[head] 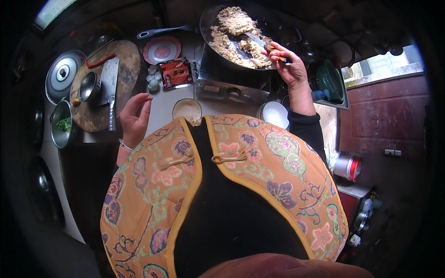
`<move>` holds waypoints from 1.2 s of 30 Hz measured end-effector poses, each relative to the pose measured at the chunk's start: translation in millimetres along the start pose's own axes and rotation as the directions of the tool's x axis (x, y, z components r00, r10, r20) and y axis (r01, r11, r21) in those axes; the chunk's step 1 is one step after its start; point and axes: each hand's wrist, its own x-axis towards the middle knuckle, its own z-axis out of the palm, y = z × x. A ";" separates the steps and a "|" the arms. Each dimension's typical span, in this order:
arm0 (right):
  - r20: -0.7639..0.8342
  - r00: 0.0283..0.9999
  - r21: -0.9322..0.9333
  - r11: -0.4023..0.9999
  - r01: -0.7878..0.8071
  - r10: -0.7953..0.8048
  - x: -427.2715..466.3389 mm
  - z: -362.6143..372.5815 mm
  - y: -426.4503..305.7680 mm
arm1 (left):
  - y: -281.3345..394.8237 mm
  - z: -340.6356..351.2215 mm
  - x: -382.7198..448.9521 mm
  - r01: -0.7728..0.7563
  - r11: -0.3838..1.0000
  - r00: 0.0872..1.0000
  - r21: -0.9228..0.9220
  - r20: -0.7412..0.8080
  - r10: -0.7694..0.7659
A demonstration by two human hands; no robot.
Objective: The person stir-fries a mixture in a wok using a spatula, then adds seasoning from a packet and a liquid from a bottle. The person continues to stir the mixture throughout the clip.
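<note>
My right hand (288, 64) grips the dark handle of a metal spatula (256, 39). Its blade rests in a heap of crumbly, pale brown cooked food (236, 21), perhaps ground meat or rice. The food lies in a wide black wok (208, 33) on a gas stove (222, 87). My left hand (135, 113) hangs with nothing in it, thumb and fingers apart, beside the round wooden chopping board (130, 62). On that board lie a cleaver (110, 78), a small metal bowl (89, 86) and a red chili-like strip (99, 62).
Between board and stove are a pink-rimmed plate (162, 50), a red food packet (176, 73) and eggshells (153, 81). Bowls (187, 109) (274, 113) stand near my chest. A pot lid (62, 73) and a metal bowl with greens (62, 127) sit at left; green baskets (329, 81) at right.
</note>
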 end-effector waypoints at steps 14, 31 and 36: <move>0.247 0.964 -0.936 0.235 0.263 -0.095 -79.9 4.7 -11.5 | -3.8 0.9 0.7 0.017 1.000 1.000 0.019 0.020 -0.017; -0.231 0.958 -0.973 0.014 -0.232 -0.172 -89.5 -11.9 -55.5 | -11.6 11.6 17.3 -0.088 0.994 0.991 0.059 0.108 0.081; -0.047 0.910 -0.900 -0.378 -0.217 -0.411 -69.0 -21.7 -61.9 | -11.5 9.5 15.9 -0.095 0.993 0.990 0.072 0.111 0.087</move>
